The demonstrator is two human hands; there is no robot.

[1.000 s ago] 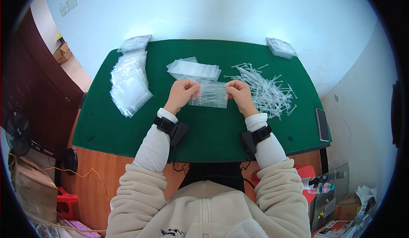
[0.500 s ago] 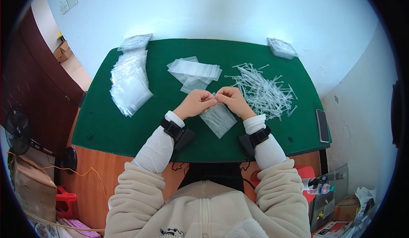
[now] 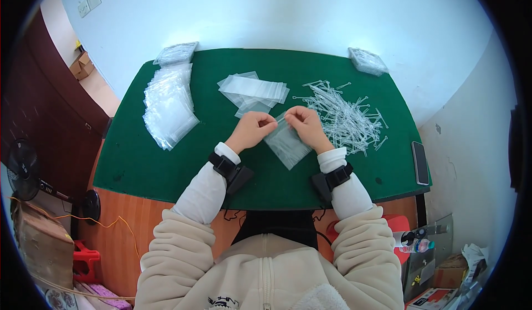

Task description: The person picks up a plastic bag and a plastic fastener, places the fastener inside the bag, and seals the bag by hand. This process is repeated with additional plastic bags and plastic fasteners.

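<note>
A small clear plastic zip bag (image 3: 289, 150) is held tilted above the green table, with thin clear pieces visible inside it. My left hand (image 3: 252, 131) pinches its upper left edge between thumb and fingertips. At the top corner, my right hand (image 3: 306, 127) is closed on the same bag, thumb against fingers. Right of my hands lies a loose pile of clear thin plastic sticks (image 3: 350, 122) with looped ends. Just beyond my hands, several flat clear bags (image 3: 255, 90) overlap one another.
A long fanned stack of clear bags (image 3: 169, 107) covers the table's left side. Bundles of packed bags stand at the far left corner (image 3: 176, 54) and far right corner (image 3: 368, 61). A phone (image 3: 420, 163) lies at the right edge. A black fan (image 3: 25, 168) stands left.
The bag has shifted slightly up and to the right. My hands have moved a little apart along its top edge, the right one upward.
</note>
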